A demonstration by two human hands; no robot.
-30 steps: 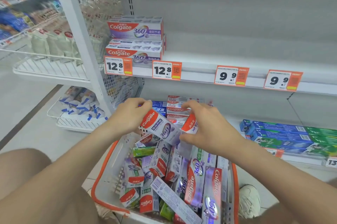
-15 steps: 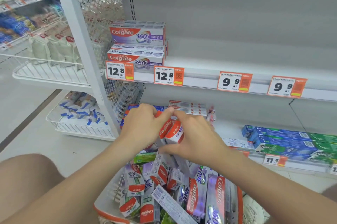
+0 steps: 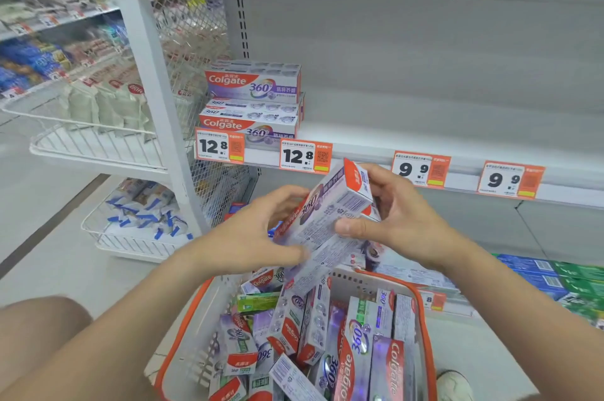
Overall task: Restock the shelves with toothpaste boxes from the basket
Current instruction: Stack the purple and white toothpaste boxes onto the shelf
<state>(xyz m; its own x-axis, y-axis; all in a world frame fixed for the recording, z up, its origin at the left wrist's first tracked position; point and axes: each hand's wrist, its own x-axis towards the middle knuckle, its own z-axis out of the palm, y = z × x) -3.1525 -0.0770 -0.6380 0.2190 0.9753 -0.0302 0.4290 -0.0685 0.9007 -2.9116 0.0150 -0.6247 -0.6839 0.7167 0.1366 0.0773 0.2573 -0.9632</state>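
While both hands hold a bundle of goods above a shopping basket, the head view looks forward and down at a shop aisle. The left hand [image 3: 258, 237] and the right hand [image 3: 402, 221] together grip a few white-and-purple cardboard toothpaste boxes [image 3: 330, 214] with red ends. The left hand's fingers curl round the lower left end. The right hand pinches the upper right end, thumb across the near face. The bundle is tilted, red ends up and to the right, and sits between the basket and the shelf edge.

Below it, a white plastic basket [image 3: 421, 319] with an orange rim is full of more such boxes lying at mixed angles.

The step in hand appears to be squaring the bundle before shelving it. To do it well, the boxes likely need levelling, with printed fronts facing out and edges flush. They should probably go just beside the stack [image 3: 251, 87] of matching purple boxes, behind the white-and-orange price tags [image 3: 305, 157] reading 12.8. A loose grip could let one box slip back into the basket.

The pale grey metal shelf [image 3: 425, 136] is bare to the right of that stack, where further tags read 9.9. On the lower shelf [image 3: 408, 273] at the right edge lie blue and green boxes [image 3: 555, 273]. To the left, white wire racks [image 3: 98, 145] hold packets that are blurred. The floor [image 3: 65, 253] is pale and smooth. A light-coloured shoe [image 3: 454, 384] shows beside the basket.
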